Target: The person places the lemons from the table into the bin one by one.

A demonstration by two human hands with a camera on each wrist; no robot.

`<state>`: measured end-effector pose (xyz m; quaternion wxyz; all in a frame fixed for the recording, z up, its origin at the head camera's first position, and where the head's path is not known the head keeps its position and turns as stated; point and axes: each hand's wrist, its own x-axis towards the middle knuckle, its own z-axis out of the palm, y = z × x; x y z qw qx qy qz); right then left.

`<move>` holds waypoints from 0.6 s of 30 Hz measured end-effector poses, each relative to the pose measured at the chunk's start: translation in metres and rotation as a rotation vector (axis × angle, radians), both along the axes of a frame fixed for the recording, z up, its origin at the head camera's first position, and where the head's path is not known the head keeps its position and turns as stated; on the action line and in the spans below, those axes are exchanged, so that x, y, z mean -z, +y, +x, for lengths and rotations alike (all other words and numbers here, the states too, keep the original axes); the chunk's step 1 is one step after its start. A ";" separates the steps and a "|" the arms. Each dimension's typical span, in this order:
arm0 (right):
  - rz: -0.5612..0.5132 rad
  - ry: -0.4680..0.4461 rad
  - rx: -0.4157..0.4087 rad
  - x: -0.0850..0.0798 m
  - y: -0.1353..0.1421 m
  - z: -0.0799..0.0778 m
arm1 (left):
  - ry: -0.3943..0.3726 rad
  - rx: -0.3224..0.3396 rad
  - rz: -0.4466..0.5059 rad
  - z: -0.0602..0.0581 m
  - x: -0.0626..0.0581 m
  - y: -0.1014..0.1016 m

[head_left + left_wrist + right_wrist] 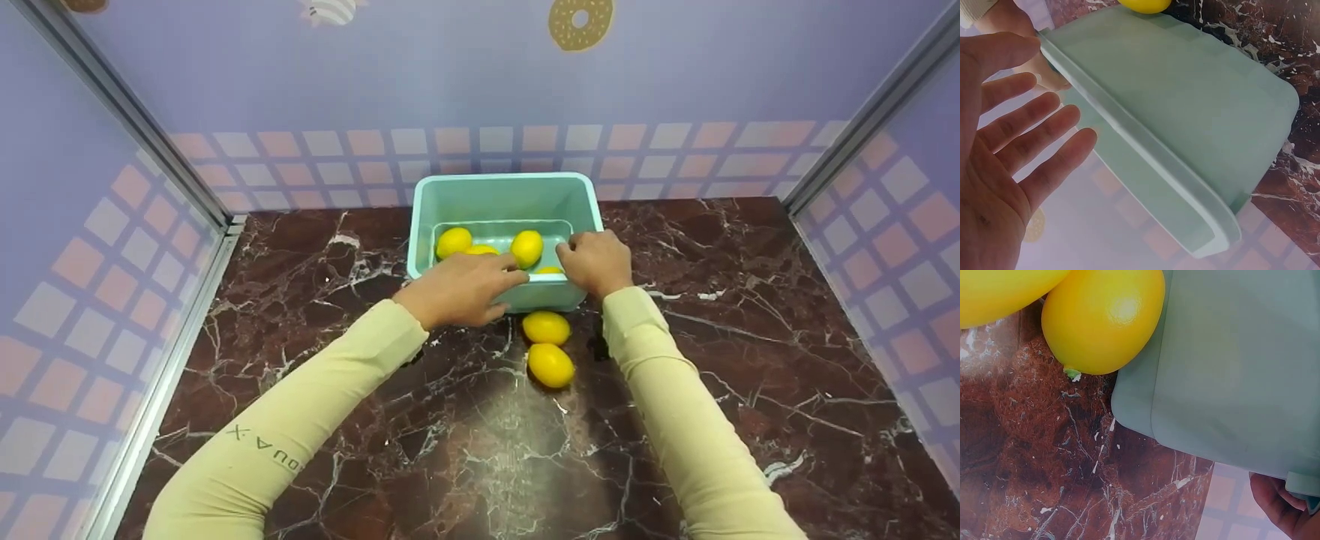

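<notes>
A light-green plastic bin (504, 184) stands at the back of the marbled table with several lemons (527, 248) inside. My right hand (598, 262) grips its rim at the front right corner, fingers curled around the edge in the right wrist view. Over the front rim is my left hand (461, 287); the left wrist view shows its fingers spread and holding nothing. Just in front of the bin lies one lemon (547, 328), and a second lemon (551, 365) sits nearer to me. Part of the bin's contents is hidden behind my left hand and the front wall.
A purple back wall (465, 82) with a checked band rises behind the bin. Metal-framed side panels (67, 247) flank the dark red marbled table (337, 450).
</notes>
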<state>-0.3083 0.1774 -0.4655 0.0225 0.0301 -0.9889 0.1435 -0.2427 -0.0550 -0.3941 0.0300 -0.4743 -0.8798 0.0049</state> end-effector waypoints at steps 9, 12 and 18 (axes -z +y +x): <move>-0.016 0.028 -0.002 0.002 0.000 0.001 | -0.013 0.020 0.001 0.003 0.004 0.005; -0.021 0.035 -0.001 0.002 0.000 0.001 | -0.022 0.029 0.006 0.005 0.006 0.006; -0.013 0.019 -0.003 0.001 -0.001 0.002 | -0.033 0.043 0.009 0.007 0.011 0.008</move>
